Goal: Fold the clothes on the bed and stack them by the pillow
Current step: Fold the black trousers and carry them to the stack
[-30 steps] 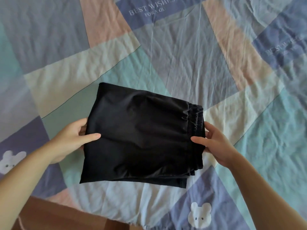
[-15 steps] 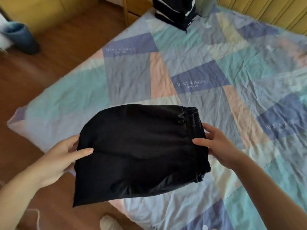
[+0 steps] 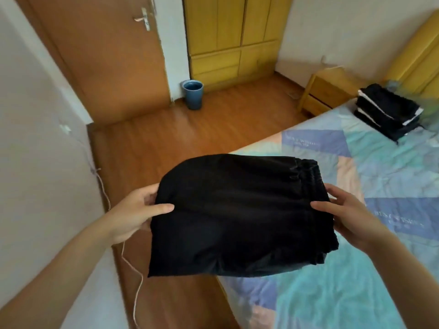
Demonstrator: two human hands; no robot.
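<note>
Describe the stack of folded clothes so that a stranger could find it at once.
Start at the bed with the patchwork sheet, and follow it to its far end beside the yellow headboard. There lies the stack: dark folded garments with white edges, unlike the plain black garment held up.

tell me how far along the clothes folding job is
Done: a stack of folded dark clothes with white edges already sits at the head end of the patchwork-covered bed. In hand: a folded black fabric garment with an elastic waistband is held off the bed, left hand and right hand each with a grip on one side. Left: placing it on that stack. No other loose clothes show.
</note>
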